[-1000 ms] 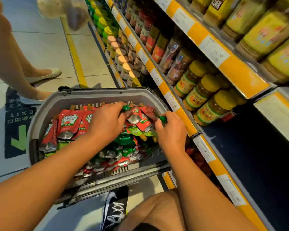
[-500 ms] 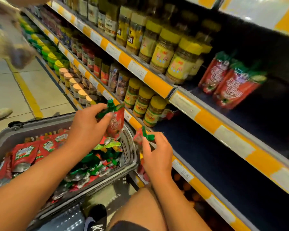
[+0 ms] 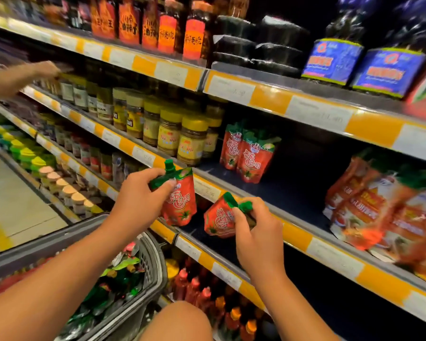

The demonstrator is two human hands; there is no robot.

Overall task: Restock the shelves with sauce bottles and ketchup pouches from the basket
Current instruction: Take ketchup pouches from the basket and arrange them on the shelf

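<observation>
My left hand (image 3: 138,200) grips a red ketchup pouch (image 3: 180,200) by its green top, upright, just in front of the middle shelf's edge (image 3: 207,190). My right hand (image 3: 258,237) pinches a second red pouch (image 3: 218,219) by its green spout, tilted, lower and to the right. Two matching pouches (image 3: 246,153) stand on the dark shelf floor behind them. The grey basket (image 3: 153,257) sits at lower left, holding several more pouches (image 3: 116,279).
Yellow-lidded jars (image 3: 182,136) stand left of the shelved pouches, larger red bags (image 3: 384,207) lie to the right. Bottles (image 3: 207,296) fill the shelf below. Another person's arm (image 3: 17,75) reaches onto the shelf at far left. My knee (image 3: 177,321) is at the bottom.
Both hands have risen from the basket, each with a ketchup pouch, toward the middle shelf. The view has tilted upward onto the shelves.
</observation>
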